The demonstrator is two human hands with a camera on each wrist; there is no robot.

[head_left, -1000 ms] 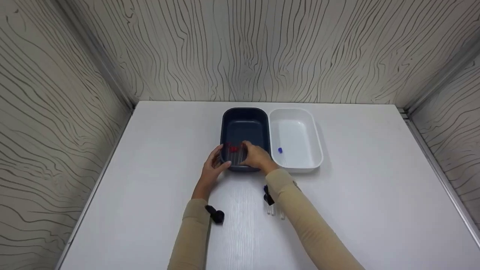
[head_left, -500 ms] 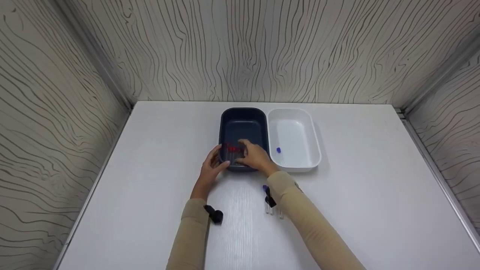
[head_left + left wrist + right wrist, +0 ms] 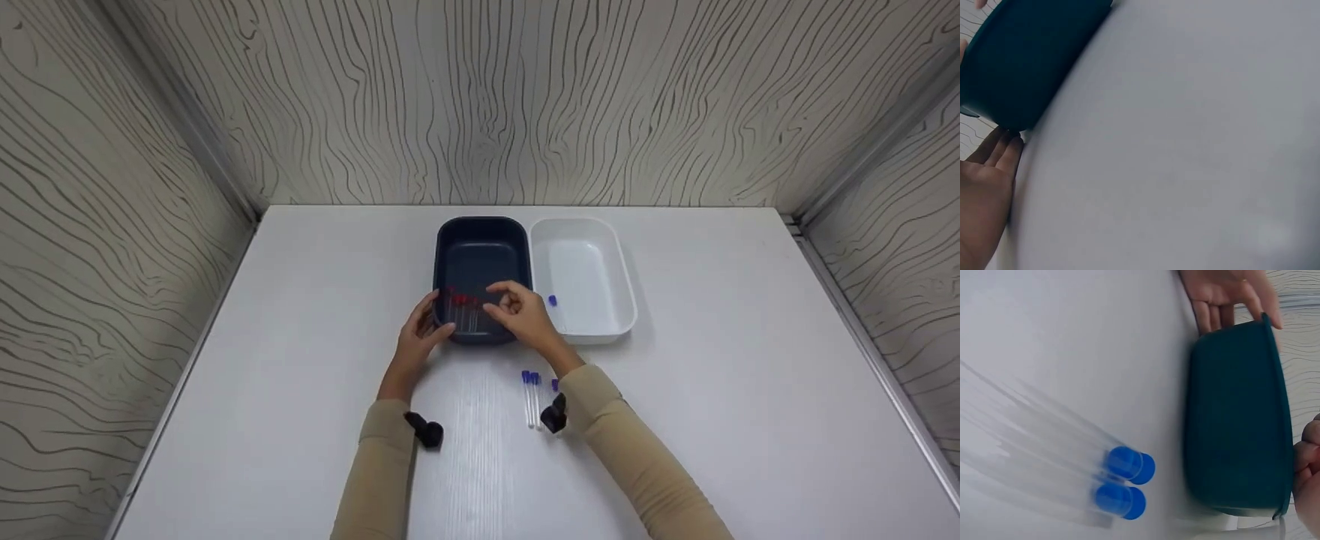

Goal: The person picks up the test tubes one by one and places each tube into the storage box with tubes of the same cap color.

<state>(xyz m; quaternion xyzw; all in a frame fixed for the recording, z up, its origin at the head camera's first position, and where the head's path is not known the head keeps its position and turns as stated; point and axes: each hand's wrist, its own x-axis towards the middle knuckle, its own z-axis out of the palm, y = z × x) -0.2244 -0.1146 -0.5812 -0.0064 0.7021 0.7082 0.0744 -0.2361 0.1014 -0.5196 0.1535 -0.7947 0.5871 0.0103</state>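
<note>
In the head view my left hand holds the near left corner of the dark blue tray, thumb at the rim and fingers along the outer side. Inside the tray's near end, several clear test tubes with red caps lie side by side. Over the tray's right side my right hand hovers, thumb and index finger apart with nothing between them. Two blue-capped test tubes lie on the table below the trays; another blue cap shows beside the right sleeve, its tube mostly hidden. The right wrist view shows two blue caps close up.
A white tray stands against the dark one on its right. One tube with a blue cap lies in it. Behind the white table rises a wood-grain panel, with similar panels at both sides.
My right hand has let go of a red-capped tube in the dark tray and drawn up and to the right, uncovering the tubes. The left hand stays at the tray's corner.
</note>
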